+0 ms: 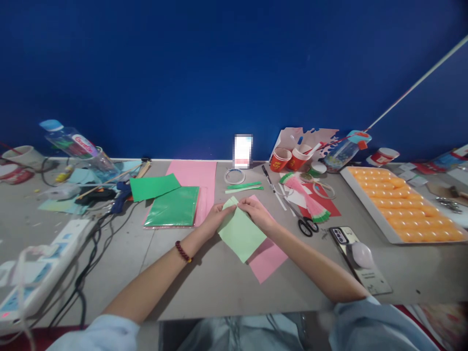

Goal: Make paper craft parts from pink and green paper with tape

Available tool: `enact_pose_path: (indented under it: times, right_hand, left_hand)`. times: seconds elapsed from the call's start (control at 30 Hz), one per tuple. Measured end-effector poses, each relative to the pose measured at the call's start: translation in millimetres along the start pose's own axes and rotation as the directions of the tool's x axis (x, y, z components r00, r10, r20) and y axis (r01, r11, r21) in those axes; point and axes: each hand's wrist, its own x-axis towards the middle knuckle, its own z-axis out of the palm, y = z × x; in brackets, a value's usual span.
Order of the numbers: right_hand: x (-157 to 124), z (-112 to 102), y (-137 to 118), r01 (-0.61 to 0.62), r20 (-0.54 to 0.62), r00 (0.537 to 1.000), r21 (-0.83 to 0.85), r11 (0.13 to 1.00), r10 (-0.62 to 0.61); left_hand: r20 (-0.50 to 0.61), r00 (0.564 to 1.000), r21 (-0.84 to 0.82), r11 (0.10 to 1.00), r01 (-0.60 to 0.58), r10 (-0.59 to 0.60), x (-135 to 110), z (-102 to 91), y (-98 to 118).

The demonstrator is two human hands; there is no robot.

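A light green sheet of paper (242,234) is held up over the table between both hands, one corner pointing down toward me. My left hand (218,218) pinches its upper left edge, thumb on top. At the top corner, the fingers of my right hand (256,211) are closed on the same sheet, close to the left thumb. Beneath it and to the right, a pink sheet of paper (268,261) lies on the table, partly covered by the green one and my right forearm. Thin green paper strips (244,186) lie just beyond my hands.
Left are a green paper pack (173,207), a glue gun (120,197) and a power strip (40,273). On the right lie black-handled scissors (307,226), a pink-and-green paper fan (309,197), a phone (360,261) and an orange-filled tray (405,204). Red paper cups (281,160) stand behind.
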Motion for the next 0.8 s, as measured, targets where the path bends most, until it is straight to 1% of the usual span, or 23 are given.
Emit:
enact_pose_path:
  times: [0.13, 0.3, 0.47, 0.53, 0.8]
  right_hand:
    - [0.2, -1.3, -1.4, 0.036, 0.012, 0.999, -0.037, 0.999, -0.035]
    - [-1.3, -0.5, -2.5, 0.005, 0.005, 1.000, -0.034, 0.999, -0.005]
    - [-1.0, 1.1, 3.3, 0.087, -0.062, 0.994, -0.004, 0.996, -0.087]
    - [-1.3, 1.6, 5.0, 0.100, -0.072, 0.992, 0.012, 0.995, -0.099]
    - [-2.9, 4.4, 3.5, 0.066, -0.093, 0.994, 0.065, 0.996, -0.060]
  left_hand:
    - [-0.009, 1.000, 0.019, 1.000, 0.005, -0.005, 0.7, -0.9, 0.1]
    - [0.011, 1.000, 0.043, 0.999, 0.000, 0.000, -0.3, -1.3, 1.1]
    - [0.006, 1.000, 0.054, 0.998, -0.019, 0.019, -0.7, -0.8, 0.6]
    - [0.006, 0.999, 0.046, 0.998, -0.033, 0.032, -0.8, -0.4, 0.0]
    - [-0.020, 0.999, 0.024, 0.999, -0.046, 0.047, -1.2, 1.7, -1.5]
